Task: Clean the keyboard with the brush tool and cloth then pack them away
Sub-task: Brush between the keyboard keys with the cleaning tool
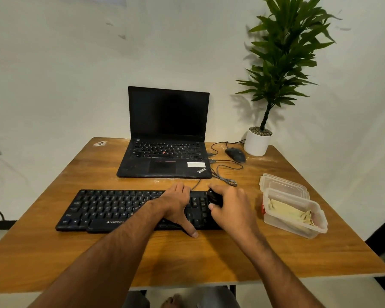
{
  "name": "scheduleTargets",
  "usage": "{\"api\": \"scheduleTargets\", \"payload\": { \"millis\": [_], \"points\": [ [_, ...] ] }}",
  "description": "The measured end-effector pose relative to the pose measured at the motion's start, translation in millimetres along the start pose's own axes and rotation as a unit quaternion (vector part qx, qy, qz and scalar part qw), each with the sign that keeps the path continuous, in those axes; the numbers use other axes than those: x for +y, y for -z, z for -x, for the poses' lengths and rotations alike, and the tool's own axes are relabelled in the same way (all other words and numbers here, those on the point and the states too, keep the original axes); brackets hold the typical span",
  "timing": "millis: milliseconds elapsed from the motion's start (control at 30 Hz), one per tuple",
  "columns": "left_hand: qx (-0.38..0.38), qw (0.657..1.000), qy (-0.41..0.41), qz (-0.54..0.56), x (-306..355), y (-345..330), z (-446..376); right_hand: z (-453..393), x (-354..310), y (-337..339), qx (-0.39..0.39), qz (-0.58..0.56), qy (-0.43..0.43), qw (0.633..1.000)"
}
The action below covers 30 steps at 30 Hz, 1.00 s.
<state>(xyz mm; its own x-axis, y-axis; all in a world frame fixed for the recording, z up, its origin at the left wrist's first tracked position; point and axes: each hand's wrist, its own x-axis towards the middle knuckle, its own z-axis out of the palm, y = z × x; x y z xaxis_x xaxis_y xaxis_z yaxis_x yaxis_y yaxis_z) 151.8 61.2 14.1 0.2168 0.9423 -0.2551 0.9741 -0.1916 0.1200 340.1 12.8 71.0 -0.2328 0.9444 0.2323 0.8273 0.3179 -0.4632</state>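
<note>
The left hand lies flat across the right-centre keys of the black Zebronics keyboard, fingers spread and reaching to the far edge, thumb stretched past the near edge onto the wooden counter; judging by that posture, it is pinning the keyboard so it does not slide under brushing. The right hand is curled around a small black brush tool, of which only a dark part shows between thumb and fingers, held down over the keyboard's right end, probably the number pad; the bristles themselves are too hidden to make out. The keyboard sits near the front of the counter, its cable running back toward the open ThinkPad laptop. Just right of the keyboard stands a clear plastic container, open, with a folded yellowish cloth lying inside and something red showing at its left end, which I cannot identify. Its lid lies behind it, touching or slightly tucked under the rim. The cloth waiting in the box suggests brushing is the step in hand, with wiping and packing away yet to come. A wired mouse and a potted plant stand at the far right corner.
</note>
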Motion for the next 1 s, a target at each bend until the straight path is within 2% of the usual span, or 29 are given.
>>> {"api": "scheduleTargets", "payload": {
  "millis": [100,200,433,600,700,833,1000],
  "points": [
    [-0.002,1.000,-0.002,-0.001,0,0,0,-5,1,6,-0.011,-0.018,-0.011,1.000],
    [-0.003,1.000,-0.003,0.000,1,0,2,-17,15,12,-0.022,-0.107,-0.071,0.991],
    [-0.006,1.000,-0.011,0.009,-2,-1,1,-15,46,7,0.057,-0.257,-0.190,0.946],
    [-0.015,1.000,-0.020,0.007,-1,1,0,-5,68,11,0.051,-0.332,-0.220,0.916],
    [-0.013,0.999,-0.041,0.015,0,4,0,2,74,17,0.027,-0.413,-0.232,0.880],
    [0.024,0.989,-0.101,0.107,16,10,4,6,74,23,0.011,-0.504,-0.241,0.830],
    [0.149,0.947,-0.188,0.213,43,14,13,2,73,21,-0.001,-0.557,-0.244,0.794]
  ]
}}
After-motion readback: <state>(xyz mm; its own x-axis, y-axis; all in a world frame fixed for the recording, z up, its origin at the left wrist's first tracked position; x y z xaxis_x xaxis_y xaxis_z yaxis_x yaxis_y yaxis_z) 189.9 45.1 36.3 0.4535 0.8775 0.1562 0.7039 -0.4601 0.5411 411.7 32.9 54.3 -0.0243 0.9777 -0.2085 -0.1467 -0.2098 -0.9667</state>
